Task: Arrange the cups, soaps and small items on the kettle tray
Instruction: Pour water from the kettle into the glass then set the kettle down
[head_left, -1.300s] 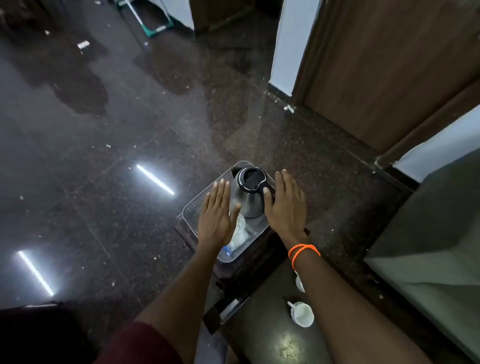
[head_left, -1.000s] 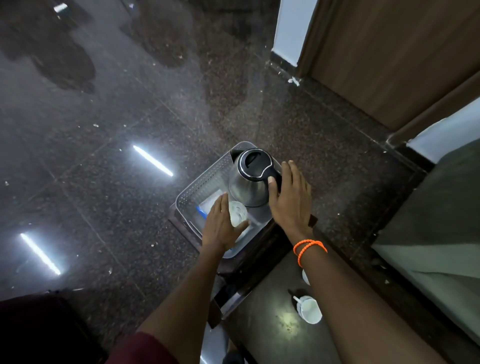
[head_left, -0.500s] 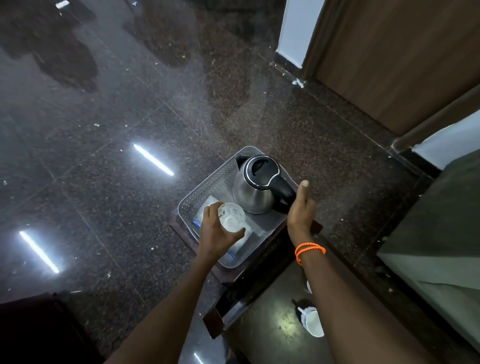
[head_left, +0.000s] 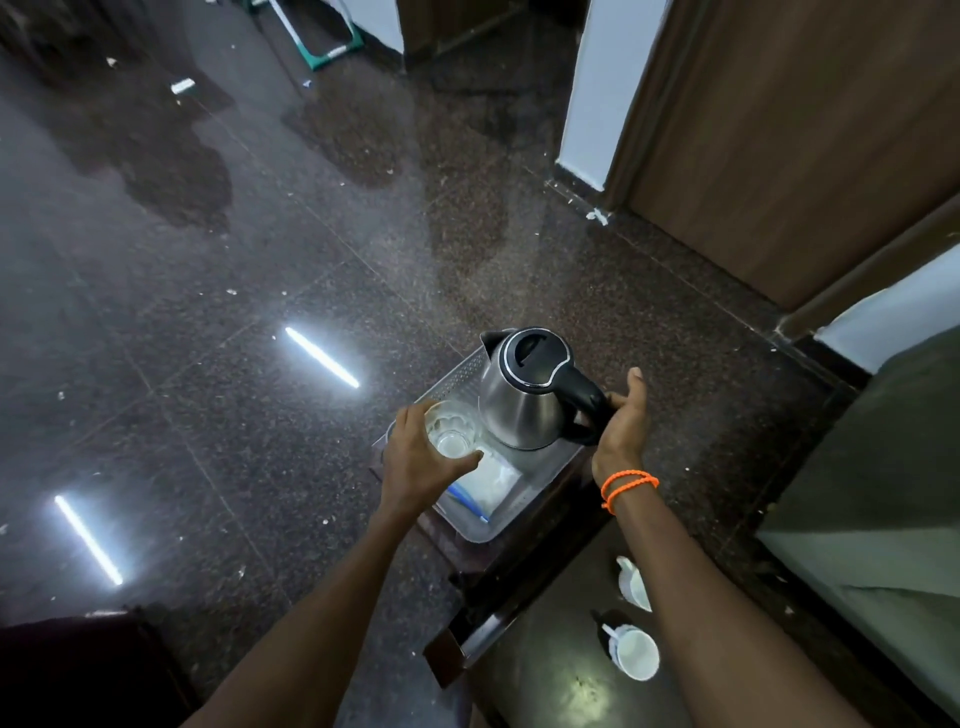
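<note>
Clear glass was what the left hand (head_left: 415, 462) had hold of: its fingers and thumb curled round the rim of one upright glass tumbler (head_left: 451, 429), mouth up, standing just left of the kettle (head_left: 524, 395) and all but touching its steel wall. The right hand (head_left: 621, 421) was cupped against the kettle's black handle (head_left: 582, 397) on the opposite side, thumb raised, fingers wrapped behind the grip; how firmly it held could not be told. Both hands thus flanked the kettle, the left one nearer the open part of the tray (head_left: 535, 496).

That free floor lay on the near side of the kettle, toward the person, where one white sachet (head_left: 493, 480) with a blue edge lay flat. The tumbler probably wanted setting down there or close by, clear of the kettle's base.

Farther from the kettle, near the person and off the tray, two white cups stood on the dark tabletop (head_left: 561, 675): one cup with a spoon (head_left: 635, 652), and one cup partly hidden (head_left: 635, 584) by the right forearm. No soaps could be made out. Count: one kettle, one tumbler, one sachet, two cups.
</note>
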